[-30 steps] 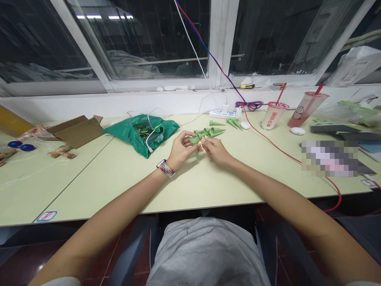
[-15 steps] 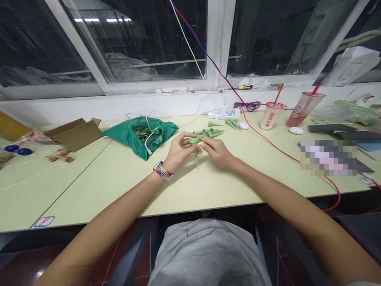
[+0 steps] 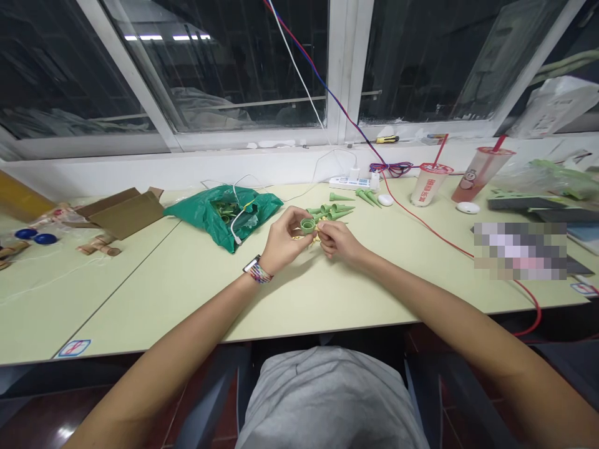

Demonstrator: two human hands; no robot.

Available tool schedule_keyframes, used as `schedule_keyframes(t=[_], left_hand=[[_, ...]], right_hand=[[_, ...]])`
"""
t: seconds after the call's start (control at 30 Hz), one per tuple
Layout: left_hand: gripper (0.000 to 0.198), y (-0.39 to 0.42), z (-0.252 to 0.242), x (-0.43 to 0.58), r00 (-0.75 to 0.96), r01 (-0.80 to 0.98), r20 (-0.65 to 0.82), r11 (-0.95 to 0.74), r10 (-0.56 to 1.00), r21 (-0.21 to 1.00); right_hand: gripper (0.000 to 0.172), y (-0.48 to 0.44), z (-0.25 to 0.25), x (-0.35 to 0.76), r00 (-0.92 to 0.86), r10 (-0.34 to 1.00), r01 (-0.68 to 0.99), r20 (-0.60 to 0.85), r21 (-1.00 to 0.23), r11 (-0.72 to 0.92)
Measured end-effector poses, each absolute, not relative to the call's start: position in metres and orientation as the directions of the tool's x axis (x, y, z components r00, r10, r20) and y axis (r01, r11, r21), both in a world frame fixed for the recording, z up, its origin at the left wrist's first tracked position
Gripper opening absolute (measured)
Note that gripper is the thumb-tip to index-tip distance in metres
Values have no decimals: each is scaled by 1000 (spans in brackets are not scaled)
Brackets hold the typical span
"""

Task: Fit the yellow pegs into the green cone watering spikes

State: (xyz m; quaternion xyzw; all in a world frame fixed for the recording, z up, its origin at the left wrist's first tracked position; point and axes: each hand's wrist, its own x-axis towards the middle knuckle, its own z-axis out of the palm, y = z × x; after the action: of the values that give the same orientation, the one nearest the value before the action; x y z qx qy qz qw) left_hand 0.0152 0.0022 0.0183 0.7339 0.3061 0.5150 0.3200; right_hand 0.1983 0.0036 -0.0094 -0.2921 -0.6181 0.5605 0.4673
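Note:
My left hand (image 3: 284,240) grips a green plastic cone (image 3: 307,226), its open round end turned up toward the camera. My right hand (image 3: 337,240) is pinched close beside it, its fingertips on a small yellowish piece (image 3: 316,236) that I cannot make out. Both hands hover just above the pale green table (image 3: 187,274). Behind them lies a cluster of several green cones (image 3: 333,212). More green cones (image 3: 367,195) rest farther back near the power strip.
A green plastic bag (image 3: 219,212) with a white cable lies to the left, and a flattened cardboard box (image 3: 121,212) beyond it. A white power strip (image 3: 349,182), a red cable (image 3: 435,234), two drink cups (image 3: 428,184) and a white mouse (image 3: 468,207) are to the right.
The cone in my left hand has turned from pointing tip-down to showing its open end upward. My right hand has closed in on a small yellowish piece beside it.

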Motion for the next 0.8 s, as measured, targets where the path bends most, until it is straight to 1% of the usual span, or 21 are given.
schedule_keyframes(t=[0.07, 0.13, 0.17, 0.23, 0.3, 0.4, 0.47, 0.53, 0.57, 0.67, 0.8], left_hand=[[42, 6, 20, 14, 292, 52, 466, -500, 835, 864], [50, 9, 21, 12, 335, -4, 356, -377, 872, 926], [55, 10, 22, 11, 358, -21, 306, -320, 882, 947], [62, 12, 21, 10, 376, -45, 224, -224, 899, 974], [62, 13, 19, 10, 361, -102, 179, -152, 915, 983], [45, 14, 15, 14, 380, -218, 122, -39, 917, 975], [36, 14, 14, 15, 441, -245, 38, 80, 897, 966], [32, 13, 13, 15, 505, -243, -36, 182, 862, 953], [31, 13, 14, 15, 528, -240, -48, 203, 848, 949], [30, 13, 13, 12, 550, -223, -16, 165, 835, 961], [35, 12, 8, 13, 506, -176, 41, 57, 861, 983]], right_hand=[[42, 2, -12, 199, -319, 871, 8, 375, -917, 398], [40, 1, -12, 202, -308, 812, 213, 496, -796, 567], [39, 1, -11, 204, -327, 780, 300, 533, -724, 621], [36, 2, -9, 209, -372, 737, 422, 564, -605, 675], [33, 4, -6, 212, -396, 724, 488, 565, -538, 687], [33, 8, -5, 215, -397, 699, 548, 594, -458, 700], [34, 10, -6, 217, -406, 676, 580, 614, -398, 710], [34, 10, -6, 218, -422, 667, 584, 614, -379, 718], [34, 10, -7, 219, -428, 671, 572, 606, -393, 720], [32, 7, -8, 218, -423, 685, 523, 593, -458, 719], [32, 3, -10, 211, -392, 690, 479, 608, -505, 718]])
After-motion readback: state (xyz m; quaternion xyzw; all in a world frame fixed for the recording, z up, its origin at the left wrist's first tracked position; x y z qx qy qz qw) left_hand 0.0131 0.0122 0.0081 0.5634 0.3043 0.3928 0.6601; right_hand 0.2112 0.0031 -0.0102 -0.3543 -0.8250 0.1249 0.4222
